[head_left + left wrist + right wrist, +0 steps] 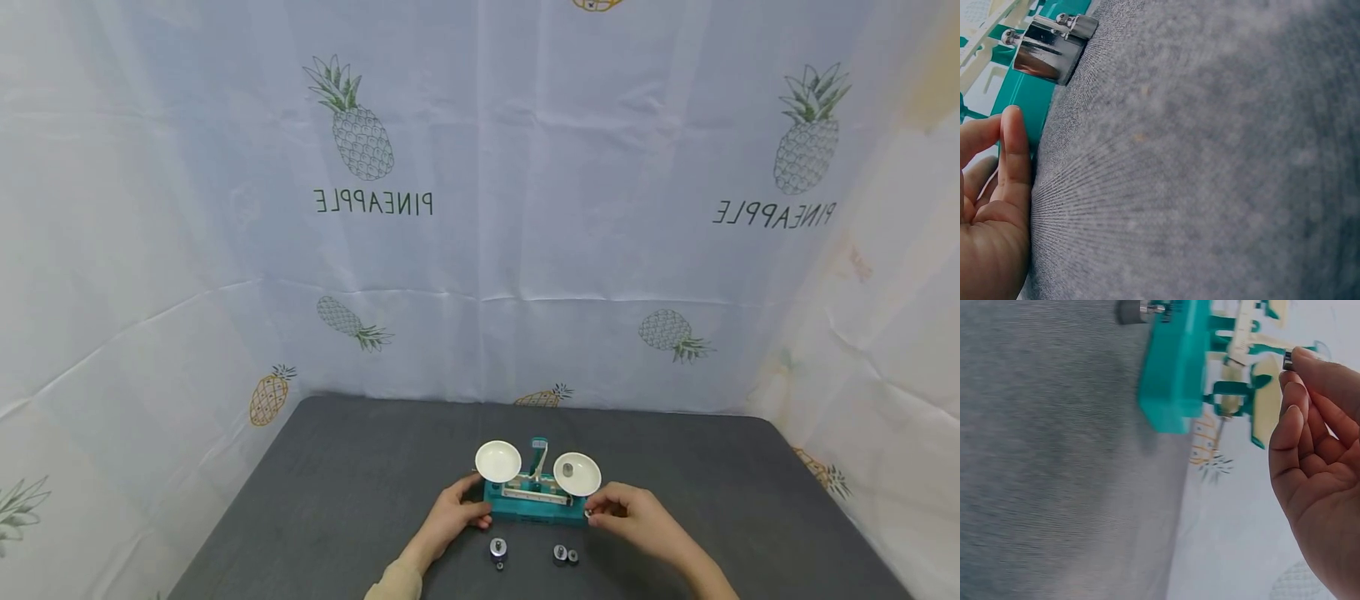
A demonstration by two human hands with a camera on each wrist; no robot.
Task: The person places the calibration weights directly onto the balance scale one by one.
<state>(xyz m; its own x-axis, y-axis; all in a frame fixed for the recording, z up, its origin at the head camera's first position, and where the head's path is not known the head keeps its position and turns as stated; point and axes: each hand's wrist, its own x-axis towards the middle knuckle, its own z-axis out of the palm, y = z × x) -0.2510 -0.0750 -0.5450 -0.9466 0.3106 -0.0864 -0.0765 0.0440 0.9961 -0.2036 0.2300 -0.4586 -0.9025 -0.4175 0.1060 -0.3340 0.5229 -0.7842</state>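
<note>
A teal balance scale (531, 510) with two white pans stands on the dark table. Its left pan (498, 461) shows nothing on it; on the right pan (585, 481) sits a small metal weight (567, 469). My left hand (448, 515) holds the left end of the base, the thumb toward the front and a finger behind. Beside the base's right end, my right hand (637, 518) pinches a small metal weight (1287, 360) between thumb and fingertips. In the right wrist view that weight is near the scale's pan side, apart from the pan.
In front of the scale lie several metal weights: a large one (498, 547) with a tiny one (499, 566) before it, and a medium one (560, 553) beside a smaller one (573, 557). A pineapple-print curtain (525, 350) hangs behind and at both sides.
</note>
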